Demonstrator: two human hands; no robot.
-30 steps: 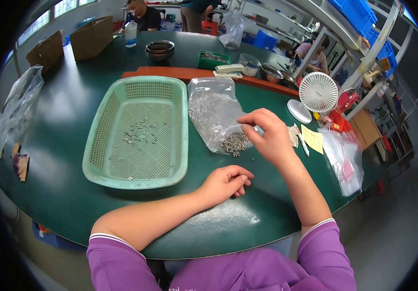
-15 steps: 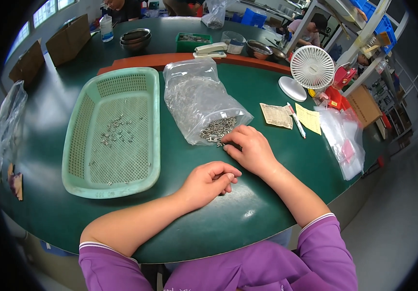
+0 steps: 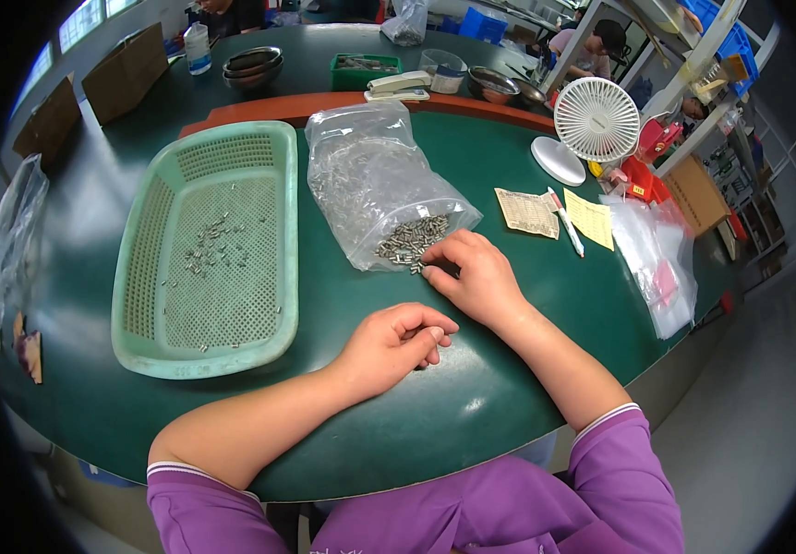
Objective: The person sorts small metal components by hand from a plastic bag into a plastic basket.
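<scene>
From my end, left to right: crumpled clear plastic [image 3: 15,240] at the table's far left edge. Next I've got a pale green mesh basket [image 3: 204,365] flat on the dark green table [image 3: 361,462], with small metal pieces [image 3: 209,249] scattered on its floor, mostly mid-basket, a few near the front wall.

Just right of it, a clear zip bag [image 3: 370,175] lies on its side, mouth toward me, metal pins [image 3: 412,240] heaped inside the opening. A few sit at its lip.

Left hand [image 3: 393,342] rests on the table below the bag, well apart from it; fingers loosely curled, thumb against the index. Can't tell if anything is inside.

Right hand [image 3: 476,277] is at the bag mouth, thumb and index nearly together at the spilled pins; I can't tell whether one is pinched.

Further right: brown paper slip [image 3: 527,212], white pen [image 3: 567,224], yellow note [image 3: 589,220], white fan [image 3: 597,120] behind, flat clear bags [image 3: 652,277] near the table edge.
</scene>
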